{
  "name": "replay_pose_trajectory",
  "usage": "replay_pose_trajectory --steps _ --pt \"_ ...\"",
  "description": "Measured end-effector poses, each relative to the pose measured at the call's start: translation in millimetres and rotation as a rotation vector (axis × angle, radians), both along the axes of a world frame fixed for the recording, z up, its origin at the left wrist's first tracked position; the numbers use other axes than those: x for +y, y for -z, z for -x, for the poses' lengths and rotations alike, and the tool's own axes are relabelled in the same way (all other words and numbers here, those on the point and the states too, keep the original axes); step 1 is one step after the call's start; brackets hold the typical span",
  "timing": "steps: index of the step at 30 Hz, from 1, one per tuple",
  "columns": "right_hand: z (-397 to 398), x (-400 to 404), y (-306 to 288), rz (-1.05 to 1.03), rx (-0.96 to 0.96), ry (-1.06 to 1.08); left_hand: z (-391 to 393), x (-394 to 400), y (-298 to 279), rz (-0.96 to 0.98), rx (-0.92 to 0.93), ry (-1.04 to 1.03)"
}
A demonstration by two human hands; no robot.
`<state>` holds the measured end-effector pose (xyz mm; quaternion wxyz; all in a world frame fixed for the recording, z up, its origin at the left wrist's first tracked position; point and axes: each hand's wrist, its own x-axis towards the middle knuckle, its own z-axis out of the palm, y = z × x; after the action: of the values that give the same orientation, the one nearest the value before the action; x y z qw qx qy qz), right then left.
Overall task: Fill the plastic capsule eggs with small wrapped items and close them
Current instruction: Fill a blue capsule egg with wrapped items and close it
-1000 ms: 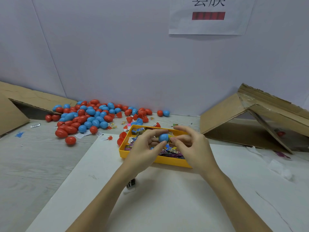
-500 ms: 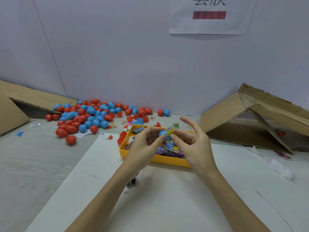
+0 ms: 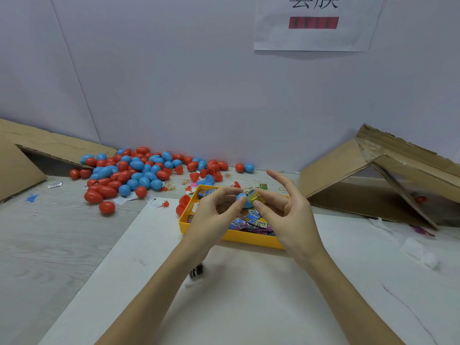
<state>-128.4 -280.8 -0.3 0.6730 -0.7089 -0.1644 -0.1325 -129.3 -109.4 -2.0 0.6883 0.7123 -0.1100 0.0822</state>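
Above the yellow tray (image 3: 185, 221), left hand (image 3: 214, 212) grips a smooth blue egg half (image 3: 242, 200); right hand (image 3: 286, 210) pinches a crinkly wrapper (image 3: 252, 194).

A single head-worn wide-angle camera is looking forward and down from close above the yellow tray (image 3: 231, 239), facing the wall beyond it, with both forearms entering from the bottom edge.

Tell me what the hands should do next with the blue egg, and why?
Probably push the yellow packet down into the blue egg half. The left hand holds that half over the yellow tray, and the right hand pinches the packet at its opening, but the packet seems mostly outside, so the egg likely can't close yet.
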Motion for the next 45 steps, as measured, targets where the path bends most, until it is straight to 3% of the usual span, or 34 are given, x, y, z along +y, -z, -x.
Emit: replay_pose_trajectory --steps 9,16,20,26,31,37,40,45 --pt "-1.5 -2.8 -0.3 0.087 -0.02 -0.016 3.3 0.1 0.5 0.02 -0.061 0.052" --pt "1.7 -3.5 -4.4 -0.036 0.025 -0.033 3.3 2.2 -4.1 0.084 -0.013 0.059" --pt "2.3 -0.9 -7.1 -0.124 0.086 -0.026 3.7 2.1 -4.6 0.101 0.001 0.052" --pt "3.0 5.3 -2.3 -0.041 0.168 0.015 4.2 0.0 -1.7 0.096 0.0 0.063" --pt "2.2 3.5 -7.9 -0.241 0.355 -0.057 1.9 0.6 -1.5 0.108 0.069 0.06" --pt "3.9 4.1 -10.1 -0.188 0.377 -0.039 1.3 -1.1 -2.1 0.09 0.092 0.024" --pt "4.3 4.0 -8.3 -0.107 0.332 -0.039 0.7 -0.6 -0.1 0.045 0.039 0.005" --pt "7.0 2.3 -7.1 -0.087 0.358 -0.091 4.4 -2.9 3.3 -0.186 -0.24 -0.091"
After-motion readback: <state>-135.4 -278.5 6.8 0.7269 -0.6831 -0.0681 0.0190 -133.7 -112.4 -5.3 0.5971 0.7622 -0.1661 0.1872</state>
